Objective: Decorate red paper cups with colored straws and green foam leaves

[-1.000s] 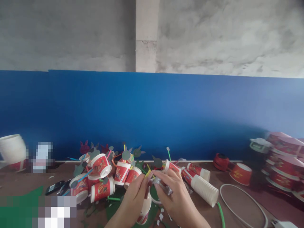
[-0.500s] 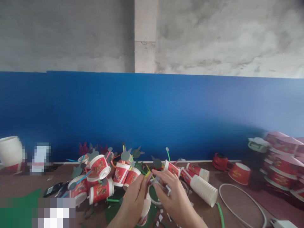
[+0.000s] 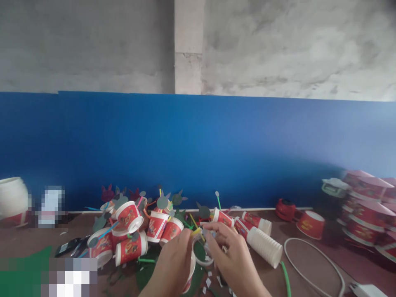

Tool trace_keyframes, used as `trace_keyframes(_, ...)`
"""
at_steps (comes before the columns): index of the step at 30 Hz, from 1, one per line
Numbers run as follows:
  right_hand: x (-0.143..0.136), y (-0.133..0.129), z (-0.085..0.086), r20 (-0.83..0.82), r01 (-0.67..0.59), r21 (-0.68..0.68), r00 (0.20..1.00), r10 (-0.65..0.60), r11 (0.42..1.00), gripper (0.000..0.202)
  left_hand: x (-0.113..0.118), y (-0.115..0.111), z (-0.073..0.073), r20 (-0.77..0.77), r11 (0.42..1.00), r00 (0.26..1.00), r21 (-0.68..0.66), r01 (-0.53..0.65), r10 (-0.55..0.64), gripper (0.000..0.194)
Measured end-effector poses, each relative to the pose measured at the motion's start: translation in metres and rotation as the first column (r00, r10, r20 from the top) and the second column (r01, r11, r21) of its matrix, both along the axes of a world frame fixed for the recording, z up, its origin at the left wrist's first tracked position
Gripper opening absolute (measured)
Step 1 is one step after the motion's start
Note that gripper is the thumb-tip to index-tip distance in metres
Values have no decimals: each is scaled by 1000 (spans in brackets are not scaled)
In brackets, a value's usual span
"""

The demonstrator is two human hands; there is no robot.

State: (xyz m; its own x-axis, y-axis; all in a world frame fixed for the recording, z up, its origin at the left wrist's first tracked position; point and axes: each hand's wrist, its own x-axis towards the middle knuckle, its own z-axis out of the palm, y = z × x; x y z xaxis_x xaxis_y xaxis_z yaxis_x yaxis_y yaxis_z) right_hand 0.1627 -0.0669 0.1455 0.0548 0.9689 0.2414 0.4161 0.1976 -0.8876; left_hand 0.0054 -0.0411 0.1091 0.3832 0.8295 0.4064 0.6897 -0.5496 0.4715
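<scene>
One yellow strip (image 3: 196, 232) sits pinched at the fingertips of my left hand (image 3: 176, 258), just left of my right hand (image 3: 231, 249), whose fingers curl toward it; whether they grip anything I cannot tell. One paper cup (image 3: 192, 271), partly hidden, shows beside my left hand; farther right lie one long cup stack (image 3: 265, 247), one green strip (image 3: 286, 277) and one white cable (image 3: 329, 259)

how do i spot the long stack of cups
Start at the brown table in front of the blue panel. Just right of the right hand, the cup stack lies on its side. Its long run of white rims sets it apart from the shorter stack behind.
</scene>
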Motion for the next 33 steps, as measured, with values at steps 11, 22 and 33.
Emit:
trace_keyframes(11,0,8,-4,-137,-137,-136,983,119,981,26,0,-1,-8,-5,999,999,12,33,-33,31)
trace_keyframes(22,4,5,-2,-154,-215,-164,970,190,963,15,3,-5,-2,185,977,977,-158,141,-110,37)
trace_keyframes(33,5,6,1,-156,-180,-138,975,158,974,21,5,-10,15,376,928,916,-274,252,-138,37)
